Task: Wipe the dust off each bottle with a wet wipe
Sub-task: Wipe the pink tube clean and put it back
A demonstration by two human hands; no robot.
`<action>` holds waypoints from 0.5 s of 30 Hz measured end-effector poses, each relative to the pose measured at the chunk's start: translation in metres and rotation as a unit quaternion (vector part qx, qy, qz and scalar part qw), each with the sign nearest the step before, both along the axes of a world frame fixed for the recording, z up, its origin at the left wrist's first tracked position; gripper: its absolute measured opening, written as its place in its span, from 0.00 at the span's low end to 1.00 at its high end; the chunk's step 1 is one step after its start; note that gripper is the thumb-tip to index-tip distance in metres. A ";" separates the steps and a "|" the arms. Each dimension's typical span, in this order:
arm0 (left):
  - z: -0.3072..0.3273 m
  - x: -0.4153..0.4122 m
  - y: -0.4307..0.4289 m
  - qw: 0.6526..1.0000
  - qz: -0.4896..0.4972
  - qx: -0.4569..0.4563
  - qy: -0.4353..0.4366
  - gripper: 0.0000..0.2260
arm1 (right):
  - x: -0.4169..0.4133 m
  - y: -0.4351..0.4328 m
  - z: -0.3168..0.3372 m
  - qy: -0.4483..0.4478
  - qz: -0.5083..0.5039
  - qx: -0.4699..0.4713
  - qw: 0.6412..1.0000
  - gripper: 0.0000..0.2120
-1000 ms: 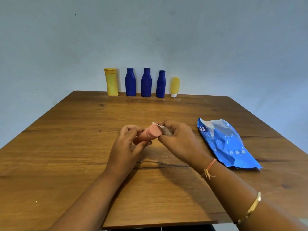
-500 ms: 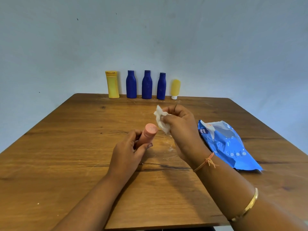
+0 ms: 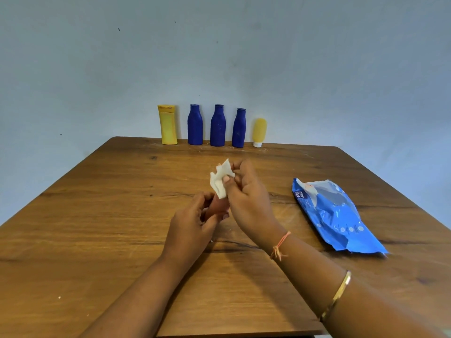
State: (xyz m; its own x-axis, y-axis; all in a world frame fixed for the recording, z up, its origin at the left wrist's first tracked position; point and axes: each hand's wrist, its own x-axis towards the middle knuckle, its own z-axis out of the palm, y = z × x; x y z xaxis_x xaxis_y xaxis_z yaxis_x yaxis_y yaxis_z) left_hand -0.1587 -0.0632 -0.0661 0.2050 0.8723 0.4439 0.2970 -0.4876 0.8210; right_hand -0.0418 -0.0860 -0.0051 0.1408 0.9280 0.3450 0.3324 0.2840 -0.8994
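Left hand (image 3: 189, 226) fingers curl around the pink bottle (image 3: 216, 206); right hand (image 3: 246, 201) fingers pinch the wet wipe (image 3: 219, 182)

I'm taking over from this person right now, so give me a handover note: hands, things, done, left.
Left hand grips the pink bottle. Right hand pinches the wet wipe by the bottle's top.
Wipe pack lies on the right. At the table's far edge stand the yellow bottle, left blue bottle, middle blue bottle, right blue bottle and yellow tube.
Done: cannot tell which are wiped.
Left: finish the pink bottle, then probably the row.
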 end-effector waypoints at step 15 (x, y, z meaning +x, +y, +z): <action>0.002 0.000 0.001 1.000 0.018 0.000 -0.012 0.13 | 0.015 -0.018 -0.018 -0.337 -0.020 0.083 0.938 0.21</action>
State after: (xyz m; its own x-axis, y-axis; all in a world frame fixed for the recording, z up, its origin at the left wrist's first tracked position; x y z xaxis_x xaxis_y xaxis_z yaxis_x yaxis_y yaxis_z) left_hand -0.1592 -0.0624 -0.0640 0.1622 0.8790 0.4483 0.2950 -0.4768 0.8281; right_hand -0.0265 -0.1037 -0.0230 -0.1275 0.8519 0.5079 0.8229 0.3768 -0.4254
